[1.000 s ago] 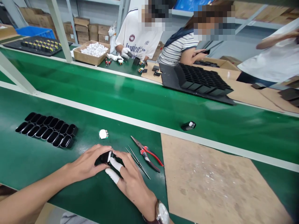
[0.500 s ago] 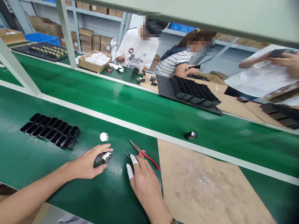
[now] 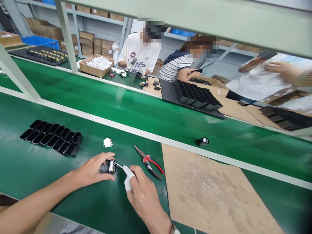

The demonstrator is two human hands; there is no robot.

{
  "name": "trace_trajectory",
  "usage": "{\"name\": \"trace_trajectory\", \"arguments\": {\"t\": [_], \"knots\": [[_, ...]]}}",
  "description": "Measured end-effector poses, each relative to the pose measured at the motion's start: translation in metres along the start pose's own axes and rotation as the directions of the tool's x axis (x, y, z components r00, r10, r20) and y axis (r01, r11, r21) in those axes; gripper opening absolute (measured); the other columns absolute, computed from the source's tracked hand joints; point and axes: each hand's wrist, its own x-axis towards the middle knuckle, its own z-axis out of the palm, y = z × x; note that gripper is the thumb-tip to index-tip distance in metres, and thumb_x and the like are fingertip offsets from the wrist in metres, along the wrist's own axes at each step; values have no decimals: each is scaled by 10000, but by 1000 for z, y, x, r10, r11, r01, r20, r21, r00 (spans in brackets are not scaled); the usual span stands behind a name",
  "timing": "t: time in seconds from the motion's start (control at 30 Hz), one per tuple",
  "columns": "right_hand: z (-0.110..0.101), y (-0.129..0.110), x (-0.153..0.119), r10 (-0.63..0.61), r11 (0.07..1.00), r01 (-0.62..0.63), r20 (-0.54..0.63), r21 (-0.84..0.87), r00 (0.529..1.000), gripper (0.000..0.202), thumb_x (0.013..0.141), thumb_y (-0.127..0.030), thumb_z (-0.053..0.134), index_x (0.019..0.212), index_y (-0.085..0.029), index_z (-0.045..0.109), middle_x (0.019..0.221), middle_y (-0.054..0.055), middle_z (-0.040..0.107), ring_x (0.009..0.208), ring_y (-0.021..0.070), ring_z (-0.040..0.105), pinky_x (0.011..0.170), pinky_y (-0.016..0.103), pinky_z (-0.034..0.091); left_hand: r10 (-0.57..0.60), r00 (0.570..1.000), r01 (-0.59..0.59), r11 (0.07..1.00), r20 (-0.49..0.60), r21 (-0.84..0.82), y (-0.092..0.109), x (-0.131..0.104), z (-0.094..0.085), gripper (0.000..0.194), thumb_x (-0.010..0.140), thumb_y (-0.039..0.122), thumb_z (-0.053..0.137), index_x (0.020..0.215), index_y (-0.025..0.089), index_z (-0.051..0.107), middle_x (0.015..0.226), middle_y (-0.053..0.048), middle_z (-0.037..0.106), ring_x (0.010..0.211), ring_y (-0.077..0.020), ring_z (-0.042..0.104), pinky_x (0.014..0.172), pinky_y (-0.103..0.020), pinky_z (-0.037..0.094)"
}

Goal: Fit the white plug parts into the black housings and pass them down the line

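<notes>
A small black plastic case (image 3: 105, 167) lies on the green bench with its open end facing right. White and yellow electronic parts (image 3: 111, 166) show in that end. Thumb and fingers of my left hand (image 3: 94, 169) are closed around the case from the left. My right hand (image 3: 141, 187), with white finger cots on thumb and forefinger, pinches a pair of tweezers (image 3: 119, 165). Their tips reach the upper edge of the case's open end. Beyond my left hand sits a small circuit board with a round white part (image 3: 107, 142). Red-handled needle-nose pliers (image 3: 147, 160) lie beyond my right hand.
Black open cases (image 3: 52, 138) stand in two rows at left. Brown cardboard (image 3: 207, 188) covers the bench at right. One black case (image 3: 202, 141) lies on the green conveyor belt (image 3: 136, 110). Across it, co-workers sit near stacked black cases (image 3: 197, 96) and a box of white parts (image 3: 91, 71).
The right hand has moved left and brought the tweezers to the case. The case's open end has turned more to the right in my left hand. The camera view has shifted slightly.
</notes>
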Motion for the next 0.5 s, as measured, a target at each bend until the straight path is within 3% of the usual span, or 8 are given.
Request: {"name": "trace_trajectory", "arguments": {"t": [0.5], "knots": [[0,-3,12,-47,996,50,45,-71,998,277,847,26,420,815,-219,547,979,98,601,706,195,530,549,309,432,15,999,-15,1000,30,2,1,-1,-2,814,850,567,835,1531,346,449,1362,-88,676,1135,-284,711,991,-427,597]]}}
